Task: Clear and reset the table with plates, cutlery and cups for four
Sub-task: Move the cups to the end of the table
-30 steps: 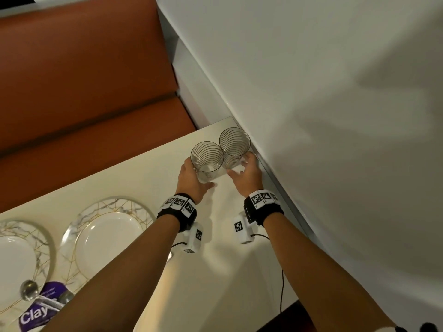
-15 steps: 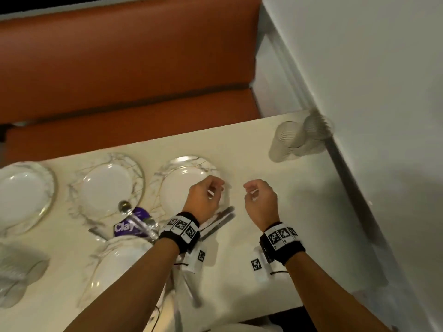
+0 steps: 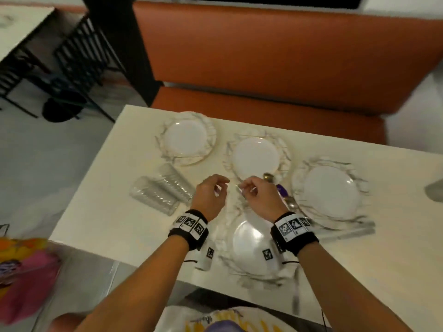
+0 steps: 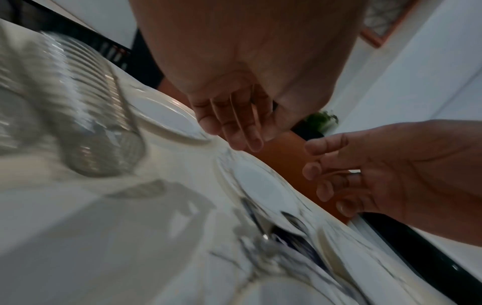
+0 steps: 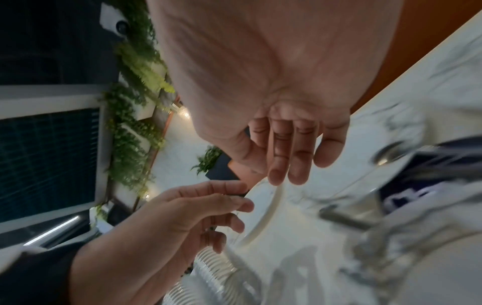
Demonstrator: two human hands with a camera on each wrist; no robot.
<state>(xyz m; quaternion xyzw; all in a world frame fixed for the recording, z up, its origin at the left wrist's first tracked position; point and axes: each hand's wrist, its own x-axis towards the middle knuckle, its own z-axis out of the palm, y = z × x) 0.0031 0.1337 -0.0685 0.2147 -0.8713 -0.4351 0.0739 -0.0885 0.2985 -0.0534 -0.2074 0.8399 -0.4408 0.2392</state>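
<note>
Both hands have left the two far-corner glasses and swung back over the plates.

Head view: left hand (image 3: 211, 196) and right hand (image 3: 260, 197) hover loosely curled, grasping nothing, above the near plate (image 3: 254, 248). Two ribbed glasses (image 3: 160, 190) lie at 9 o'clock of the left hand; cutlery (image 3: 285, 195) at 3 o'clock of the right hand, on the bench (image 3: 107, 219).

Left wrist view: fingers (image 4: 234, 121) relaxed.

Right wrist view: same, released.

Likely next: pick the glasses, gripping low on the body, one per hand.
</note>
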